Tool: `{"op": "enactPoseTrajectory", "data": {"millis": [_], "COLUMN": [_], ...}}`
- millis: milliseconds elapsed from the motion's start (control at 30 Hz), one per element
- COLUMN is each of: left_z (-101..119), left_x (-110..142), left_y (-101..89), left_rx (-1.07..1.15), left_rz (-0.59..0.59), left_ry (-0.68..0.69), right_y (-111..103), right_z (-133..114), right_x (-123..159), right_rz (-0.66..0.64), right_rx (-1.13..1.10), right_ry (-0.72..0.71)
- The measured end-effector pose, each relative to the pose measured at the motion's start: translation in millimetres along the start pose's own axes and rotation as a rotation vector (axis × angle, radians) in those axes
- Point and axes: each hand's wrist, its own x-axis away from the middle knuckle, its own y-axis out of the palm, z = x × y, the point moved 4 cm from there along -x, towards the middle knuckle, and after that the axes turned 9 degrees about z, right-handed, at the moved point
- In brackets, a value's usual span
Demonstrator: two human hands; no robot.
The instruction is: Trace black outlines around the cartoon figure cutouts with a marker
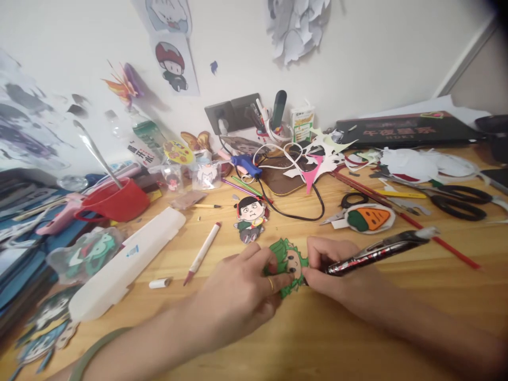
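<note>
A paper cutout of a green-haired cartoon figure (281, 258) lies at the middle front of the desk. My left hand (244, 283), a ring on one finger, grips its left side with a fingertip pressed on the face. In my right hand (337, 272) is a black patterned pen (375, 252), slanting up to the right. Its tip, hidden by my fingers, is at the figure's right edge. Just behind sits a black-haired cartoon cutout (251, 218). An uncapped marker (202, 253) lies left of my left hand, with a white cap (159, 283) nearby.
Left stand a red mug (119, 200) holding a spoon and a long white case (129, 264). Behind are a blue glue gun (246, 165), cables and paper scraps (317, 153). To the right lie a carrot cutout (371, 218), black-handled scissors (460, 202) and a red pencil (456, 251).
</note>
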Motion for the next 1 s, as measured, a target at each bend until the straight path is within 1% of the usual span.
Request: {"op": "enactPoseTrajectory", "data": {"millis": [100,200,333,433,667,833,1000], "left_z": [-4.9,-7.0,-8.5,-9.0,-9.0,-9.0,-8.8], "left_x": [-1.2,-1.5,-1.7,-2.1,-3.1,-2.9,-1.9], "left_y": [0.0,0.3,1.6,1.5,-0.6,0.9,0.5], "left_rx": [0.04,0.038,0.026,0.04,0.046,0.053,0.059], "left_rz": [-0.029,-0.023,-0.011,-0.004,0.008,-0.005,-0.005], "left_ry": [0.024,0.06,0.074,0.086,0.121,0.1,0.091], "right_y": [3.9,5.2,1.6,-0.7,1.8,2.8,2.9], "right_z": [1.1,1.4,3.0,4.3,4.8,3.0,3.4], "right_x": [3.1,3.5,0.9,0.2,2.4,2.1,2.3], "right_rz": [0.001,0.001,0.048,0.069,0.038,0.035,0.024], "right_rx": [0.032,0.067,0.091,0.098,0.127,0.168,0.157], "right_ry": [-0.019,-0.014,0.03,0.025,0.005,-0.02,-0.029]}}
